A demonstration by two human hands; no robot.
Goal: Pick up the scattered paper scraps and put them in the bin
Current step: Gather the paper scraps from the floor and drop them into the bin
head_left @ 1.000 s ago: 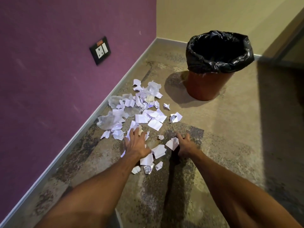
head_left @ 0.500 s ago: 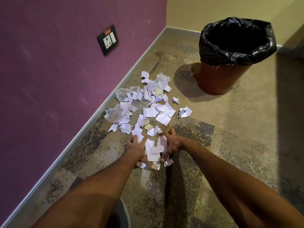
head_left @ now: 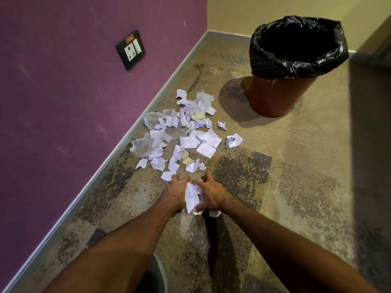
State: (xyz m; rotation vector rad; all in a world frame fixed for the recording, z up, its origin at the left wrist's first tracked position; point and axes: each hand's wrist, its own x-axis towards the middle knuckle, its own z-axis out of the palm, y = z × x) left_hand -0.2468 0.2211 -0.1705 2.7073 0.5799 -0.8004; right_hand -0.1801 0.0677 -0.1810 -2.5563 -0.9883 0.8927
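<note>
1. Both hands are down on the mottled brown-and-grey carpet floor point(head_left: 296, 176), cupped toward each other with a small wad of crumpled white paper scraps point(head_left: 191, 196) squeezed between the palms.
2. The left hand point(head_left: 174, 194) is half curled, fingers splayed forward, pressing the wad from its side. The right hand point(head_left: 211, 195) mirrors it, fingers spread and bent inward. So neither is really closed; it's more of a two-handed scoop, and the paper is only pinched between them.
3. A couple of bits look like they've escaped the scoop: a small white piece point(head_left: 215, 213) lies on the floor just under the right wrist, and there's a shiny crumpled bit point(head_left: 196, 212) right below the wad.
4. The main scatter of white torn paper pieces and translucent plastic-looking wrappers point(head_left: 182, 134) sits just ahead of the fingertips, stretching away along the grey skirting of the purple wall point(head_left: 63, 102).
5. The bit that matters: the round terracotta-coloured bin with a black plastic liner point(head_left: 296, 51) stands ahead and off to the right, well apart from the hands and past the far end of the scatter. The right hand is on the bin's side.
6. My guess is the next move is a lift and a swing forward-right over the open liner mouth, keeping the palms pressed so nothing drops out the bottom.
7. Most of the mess is still on the floor, so this is early days.
</note>
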